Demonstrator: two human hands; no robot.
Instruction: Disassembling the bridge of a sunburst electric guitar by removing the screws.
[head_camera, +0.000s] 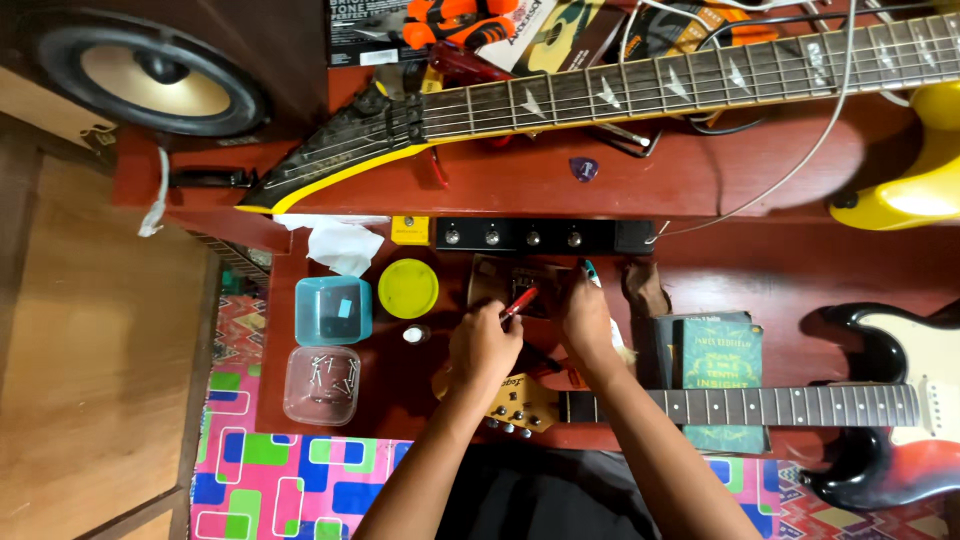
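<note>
My left hand (484, 346) is closed around a red-handled tool (519, 301) above the headstock (515, 398) of a guitar that lies across the near edge of the red desk (740, 262). My right hand (585, 318) sits just to the right of it, with a teal-tipped tool (588, 270) at its fingers, over a small brown box (505, 282). The guitar's neck (770, 405) runs right to a red and black body (885, 440). What lies under my hands is hidden.
A yellow and black guitar (620, 95) lies across the far shelf, with a purple pick (584, 169) below its neck. A teal tub (333, 310), a clear tub of screws (322, 384) and a yellow lid (408, 288) sit left. A green book (722, 372) lies right, a loudspeaker (150, 80) top left.
</note>
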